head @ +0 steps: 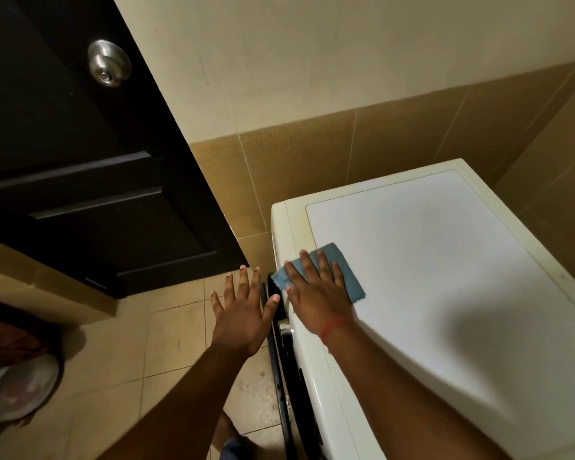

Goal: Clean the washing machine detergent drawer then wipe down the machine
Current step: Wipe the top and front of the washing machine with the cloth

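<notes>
Pressing a folded blue cloth (pixel 326 272) flat against the machine (pixel 445 260), the right hand (pixel 316 293) lies with its fingers straight and slightly spread, palm down, near the top's front left corner. The cloth sits partly on the cream border and partly on the white inset panel of the top, its far end showing beyond the fingertips. A red thread (pixel 332 327) circles the right wrist. The left hand (pixel 243 313) hovers over the floor (pixel 130 353) just beside the machine's front, fingers straight and fanned apart, holding nothing. Below the two hands, the machine's dark front edge is visible; whether the detergent drawer lies there cannot be told. A shadow falls across the near part of the top. The machine stands against a wall (pixel 312 94) that is cream above and clad in tan tiles below. To the left, a dark panelled door (pixel 63 144) with a round metal knob (pixel 109 63) stands open. The floor is laid in beige tiles. At the lower left edge sits a blurred pale object (pixel 17 390), not identifiable.
</notes>
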`<action>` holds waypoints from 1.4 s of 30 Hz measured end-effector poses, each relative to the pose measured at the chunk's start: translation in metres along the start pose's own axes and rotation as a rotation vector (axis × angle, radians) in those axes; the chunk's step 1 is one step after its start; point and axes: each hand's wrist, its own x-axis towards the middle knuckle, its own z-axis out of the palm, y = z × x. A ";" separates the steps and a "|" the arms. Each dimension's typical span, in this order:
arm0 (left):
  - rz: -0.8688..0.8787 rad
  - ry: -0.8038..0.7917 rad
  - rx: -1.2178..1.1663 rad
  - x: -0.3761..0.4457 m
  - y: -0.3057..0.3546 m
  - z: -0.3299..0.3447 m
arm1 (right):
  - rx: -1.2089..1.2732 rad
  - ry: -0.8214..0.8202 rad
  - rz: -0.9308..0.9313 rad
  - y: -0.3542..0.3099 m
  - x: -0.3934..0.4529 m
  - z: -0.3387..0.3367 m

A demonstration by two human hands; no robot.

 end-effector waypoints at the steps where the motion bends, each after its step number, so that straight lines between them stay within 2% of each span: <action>1: 0.008 -0.002 0.011 0.000 -0.001 0.000 | -0.008 -0.007 0.008 -0.001 0.010 -0.001; 3: 0.021 -0.011 0.031 0.001 -0.005 0.000 | -0.012 0.001 0.007 -0.003 0.006 0.000; 8: 0.008 -0.023 0.035 0.007 -0.014 -0.005 | 0.026 -0.011 0.015 0.001 -0.080 0.008; 10: 0.009 -0.019 0.046 0.013 -0.020 -0.008 | 0.037 -0.019 0.045 0.000 -0.083 0.008; 14: 0.004 -0.014 0.049 0.022 -0.035 -0.012 | 0.010 0.046 0.044 -0.005 -0.014 0.006; 19: 0.006 -0.029 0.050 0.025 -0.050 -0.009 | -0.035 0.035 0.054 -0.006 0.056 0.000; 22: -0.010 -0.059 0.058 0.024 -0.060 -0.004 | -0.006 0.062 0.041 -0.007 0.028 0.005; 25: -0.007 -0.067 0.051 0.026 -0.060 -0.001 | 0.046 0.060 0.043 -0.012 -0.046 0.011; 28: 0.004 -0.057 0.027 0.030 -0.048 -0.001 | 0.059 0.029 0.052 -0.011 -0.112 0.012; 30: 0.011 -0.036 0.007 0.032 -0.038 -0.003 | 0.068 0.018 0.038 0.001 -0.119 0.010; 34: 0.032 -0.014 -0.011 0.036 -0.014 -0.007 | 0.070 0.080 0.130 0.041 -0.056 0.003; 37: 0.069 0.002 0.019 0.033 0.013 -0.005 | 0.051 0.049 0.175 0.068 -0.027 -0.002; 42: 0.130 0.022 0.007 0.017 0.067 0.000 | 0.061 0.078 0.078 0.078 -0.112 0.007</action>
